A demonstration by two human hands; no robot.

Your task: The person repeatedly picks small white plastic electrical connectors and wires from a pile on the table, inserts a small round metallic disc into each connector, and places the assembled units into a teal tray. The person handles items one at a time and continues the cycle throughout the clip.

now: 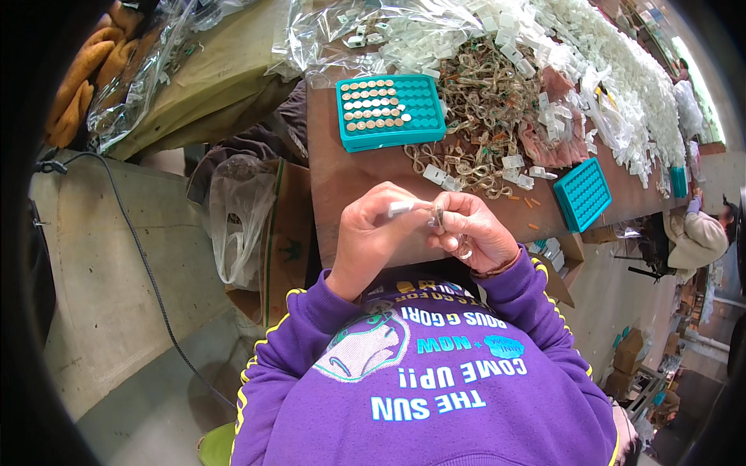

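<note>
My left hand [365, 237] is closed in a pinch on a small white plastic piece [400, 209], held in front of my chest near the table's edge. Fingertip to fingertip with it, my right hand [483, 231] pinches a short, pale translucent cord [465, 248] with a loop hanging below the fingers. Whether cord and white piece are joined is hidden by the fingers. Beyond my hands stands a teal tray [392, 142], its left part filled with rows of small round, pale coppery discs [371, 104]. To its right lies a tangled heap of looped beige cords [482, 97].
A large mound of small white plastic pieces [622, 70] covers the table's far right. Another teal tray [583, 194] sits near the right edge, beside small orange bits [533, 227]. A bag [242, 217] hangs at left. Another person [699, 241] is at far right.
</note>
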